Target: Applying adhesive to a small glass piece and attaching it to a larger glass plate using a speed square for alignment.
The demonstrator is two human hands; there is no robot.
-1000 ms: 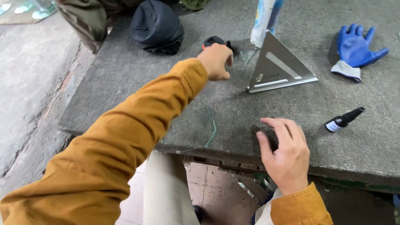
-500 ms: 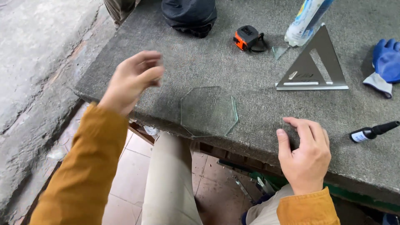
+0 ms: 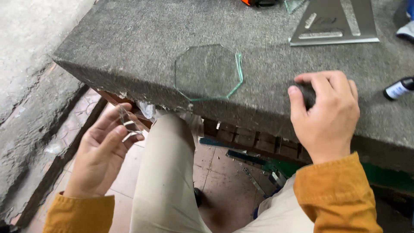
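Note:
An octagonal clear glass pane (image 3: 209,71) lies flat on the grey stone slab (image 3: 129,47), one corner close to the front edge. My left hand (image 3: 103,155) is below the slab edge, beside my knee, pinching a small clear glass shard (image 3: 127,123) between thumb and fingers. My right hand (image 3: 327,112) rests on the slab to the right of the pane, its fingers curled over a small dark object (image 3: 308,92) that is mostly hidden.
A metal triangle square (image 3: 334,23) lies at the back right, with a small glass offcut (image 3: 295,4) and an orange tape measure (image 3: 258,2) behind it. A small black bottle (image 3: 399,88) lies at the far right. Tiled floor and scraps show below the slab.
My left hand came back from the tape measure, dropped below the slab edge and now holds a glass shard. My right hand stayed on the dark object.

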